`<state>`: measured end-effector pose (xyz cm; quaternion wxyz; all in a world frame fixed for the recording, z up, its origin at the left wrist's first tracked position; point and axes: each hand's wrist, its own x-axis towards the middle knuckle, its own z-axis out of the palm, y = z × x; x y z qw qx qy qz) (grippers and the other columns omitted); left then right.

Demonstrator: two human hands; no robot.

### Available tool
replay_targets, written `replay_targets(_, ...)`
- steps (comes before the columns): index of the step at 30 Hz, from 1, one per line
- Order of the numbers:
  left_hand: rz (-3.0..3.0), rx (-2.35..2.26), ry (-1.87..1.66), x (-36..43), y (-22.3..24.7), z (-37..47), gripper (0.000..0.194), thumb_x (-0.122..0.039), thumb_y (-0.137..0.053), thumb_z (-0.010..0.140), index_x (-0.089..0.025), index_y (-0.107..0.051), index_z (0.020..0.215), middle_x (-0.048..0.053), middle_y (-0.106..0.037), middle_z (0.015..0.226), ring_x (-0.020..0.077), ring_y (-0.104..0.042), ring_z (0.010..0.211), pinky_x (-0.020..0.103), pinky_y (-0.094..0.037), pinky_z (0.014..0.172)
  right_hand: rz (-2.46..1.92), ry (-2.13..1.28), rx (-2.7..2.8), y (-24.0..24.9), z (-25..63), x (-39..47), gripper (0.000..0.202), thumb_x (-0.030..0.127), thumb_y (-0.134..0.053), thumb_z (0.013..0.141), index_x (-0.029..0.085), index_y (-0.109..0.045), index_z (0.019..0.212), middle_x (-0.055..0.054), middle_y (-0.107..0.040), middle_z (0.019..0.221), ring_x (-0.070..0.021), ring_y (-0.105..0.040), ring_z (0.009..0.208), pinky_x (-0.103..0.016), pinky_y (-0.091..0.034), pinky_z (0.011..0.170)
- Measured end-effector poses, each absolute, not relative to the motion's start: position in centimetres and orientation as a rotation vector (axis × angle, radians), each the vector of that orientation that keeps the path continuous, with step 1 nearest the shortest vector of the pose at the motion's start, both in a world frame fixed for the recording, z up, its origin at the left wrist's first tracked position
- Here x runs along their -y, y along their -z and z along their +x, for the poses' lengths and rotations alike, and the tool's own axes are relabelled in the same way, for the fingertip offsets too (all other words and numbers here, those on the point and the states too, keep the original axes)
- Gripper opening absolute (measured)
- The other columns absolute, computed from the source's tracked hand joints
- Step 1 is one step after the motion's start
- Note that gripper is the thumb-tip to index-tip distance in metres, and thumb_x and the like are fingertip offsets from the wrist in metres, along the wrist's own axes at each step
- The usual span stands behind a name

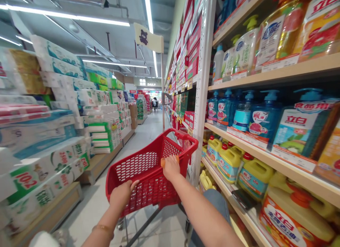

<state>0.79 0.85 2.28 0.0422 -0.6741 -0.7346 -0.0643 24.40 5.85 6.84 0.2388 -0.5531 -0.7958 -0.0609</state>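
Strip lights (103,21) blazed over a shop aisle (148,126), and what a squeeze it was! Paper packs (66,165) towered on the left, soap shelves (265,76) crowded the right, yellow jugs (228,165) down low. Between them stood the red cart (151,192), its front end just beside a white post (203,80). Left hand (120,197) curled over the near edge, right hand (171,168) clenched around an orange piece (163,162) at the rim; far ahead, a person (154,102)!

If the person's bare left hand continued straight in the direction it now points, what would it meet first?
Probably the perforated far wall of the red plastic shopping cart. The left hand appears to touch the cart's near side; depth across the cart is unclear.
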Motion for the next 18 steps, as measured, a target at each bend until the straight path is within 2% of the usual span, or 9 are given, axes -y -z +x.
replay_targets(2, -2.033, 2.273, 0.196, -0.5, -2.1, 1.4, 0.061, -0.056, -0.014, 0.095, -0.019, -0.062, 0.095, 0.012, -0.074, 0.087, 0.0285, -0.071, 0.084, 0.037, -0.047, 0.070, -1.489, 0.143, 2.191, -5.7, 22.6, -5.3, 0.028, 0.017, -0.052, 0.081, 0.010, -0.065, 0.104, -0.015, -0.067, 0.106, -0.0253, -0.054, 0.110, -0.038, -0.025, 0.107)
replay_targets(4, -2.107, 2.267, 0.238, -0.2, -2.2, 1.8, 0.061, -0.057, -0.014, 0.095, -0.020, -0.062, 0.095, 0.011, -0.074, 0.088, 0.0274, -0.070, 0.085, 0.035, -0.047, 0.070, -1.287, 0.114, 2.327, -4.7, 21.0, -4.9, 0.027, 0.023, -0.057, 0.079, 0.013, -0.065, 0.103, -0.012, -0.067, 0.105, -0.0243, -0.055, 0.107, -0.037, -0.029, 0.104)
replay_targets(8, -2.284, 2.234, 0.200, 0.7, -1.9, 0.6, 0.061, -0.058, -0.018, 0.095, -0.021, -0.065, 0.086, 0.009, -0.074, 0.087, 0.0234, -0.069, 0.086, 0.031, -0.047, 0.074, -1.243, 0.038, 2.406, -4.3, 21.8, -5.7, 0.022, 0.034, -0.055, 0.085, 0.018, -0.067, 0.096, -0.007, -0.069, 0.099, -0.0222, -0.059, 0.100, -0.034, -0.037, 0.095)
replay_targets(9, -2.263, 2.220, 0.157, 1.0, -1.7, 0.2, 0.061, -0.058, -0.019, 0.095, -0.020, -0.066, 0.083, 0.010, -0.074, 0.085, 0.0240, -0.069, 0.086, 0.032, -0.046, 0.075, -1.295, 0.046, 2.365, -4.5, 22.6, -6.2, 0.023, 0.032, -0.053, 0.086, 0.016, -0.067, 0.096, -0.010, -0.069, 0.100, -0.0240, -0.058, 0.102, -0.036, -0.037, 0.095)
replay_targets(11, -2.189, 2.169, 0.107, 1.6, -1.2, 0.0, 0.060, -0.055, -0.022, 0.095, -0.018, -0.068, 0.084, 0.013, -0.073, 0.082, 0.0256, -0.068, 0.084, 0.034, -0.046, 0.076, -1.397, 0.067, 2.263, -4.5, 23.9, -6.8, 0.029, 0.026, -0.049, 0.088, 0.013, -0.063, 0.110, -0.015, -0.064, 0.117, -0.0270, -0.052, 0.116, -0.042, -0.032, 0.102)
replay_targets(14, -2.179, 2.063, 0.082, 2.3, -0.8, 1.1, 0.053, -0.046, -0.023, 0.096, -0.019, -0.068, 0.101, 0.013, -0.073, 0.087, 0.0262, -0.068, 0.080, 0.035, -0.044, 0.074, -1.429, 0.071, 2.203, -3.6, 24.0, -6.3, 0.042, 0.021, -0.053, 0.084, 0.012, -0.055, 0.125, -0.016, -0.055, 0.133, -0.0270, -0.040, 0.130, -0.044, -0.022, 0.109)
replay_targets(16, -2.209, 2.053, 0.098, 2.6, -0.8, 1.9, 0.055, -0.046, -0.022, 0.097, -0.019, -0.069, 0.101, 0.013, -0.073, 0.086, 0.0261, -0.068, 0.078, 0.036, -0.043, 0.071, -1.300, 0.042, 2.268, -2.7, 23.3, -5.5, 0.042, 0.023, -0.055, 0.084, 0.015, -0.054, 0.125, -0.012, -0.057, 0.131, -0.0245, -0.041, 0.130, -0.041, -0.021, 0.111)
replay_targets(18, -2.315, 2.025, 0.180, 2.8, -0.9, 1.7, 0.061, -0.051, -0.019, 0.097, -0.019, -0.070, 0.088, 0.011, -0.073, 0.080, 0.0247, -0.067, 0.077, 0.035, -0.042, 0.072, -1.129, -0.009, 2.365, -2.2, 22.9, -5.0, 0.036, 0.029, -0.054, 0.087, 0.017, -0.056, 0.121, -0.009, -0.061, 0.124, -0.0217, -0.045, 0.125, -0.039, -0.023, 0.110)
